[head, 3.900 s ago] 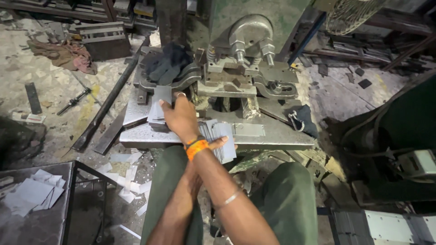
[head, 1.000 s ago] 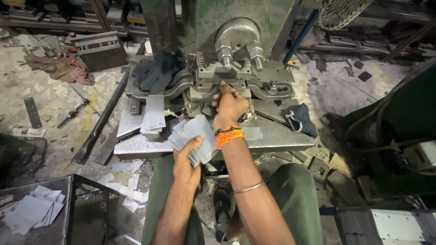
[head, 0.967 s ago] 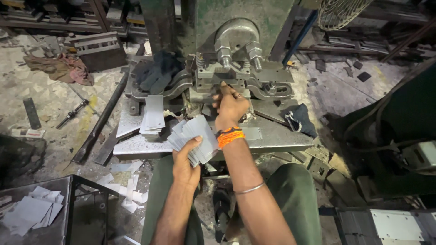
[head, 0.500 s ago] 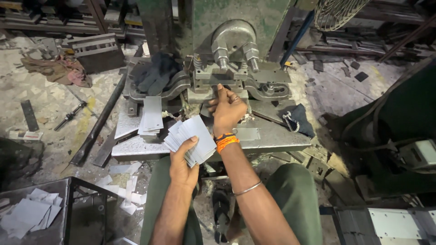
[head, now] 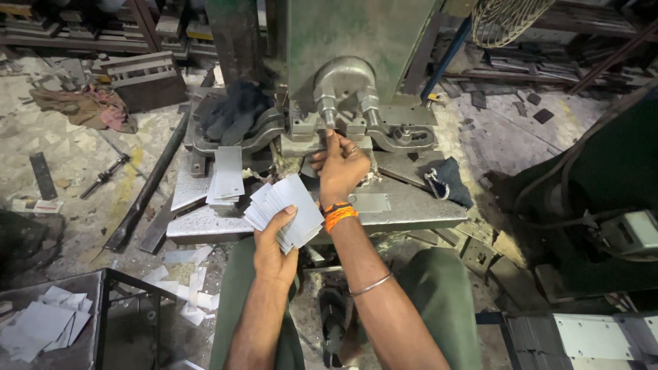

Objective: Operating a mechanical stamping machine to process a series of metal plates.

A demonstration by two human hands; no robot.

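A: Where are the plates?
B: The left hand (head: 274, 257) is clenched on a fanned stack of metal plates (head: 286, 209), thumb on top.
A: The right hand (head: 340, 168)?
B: Fingertips pinched at the press (head: 343, 89) die; whether they grasp 1 plate, I cannot tell.

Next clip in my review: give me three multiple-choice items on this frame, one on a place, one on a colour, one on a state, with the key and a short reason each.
1. Where is the right hand?
A. at the die of the press
B. on the floor
C. inside the bin

2. What colour is the wristband on the right wrist?
A. blue
B. orange
C. white

3. How does the left hand hold the metal blanks?
A. flat on the table
B. rolled into a tube
C. fanned out in its grip

Key: A, its fingers reach under the press head; B, the band is plainly orange; C, the blanks spread like cards above the thumb.
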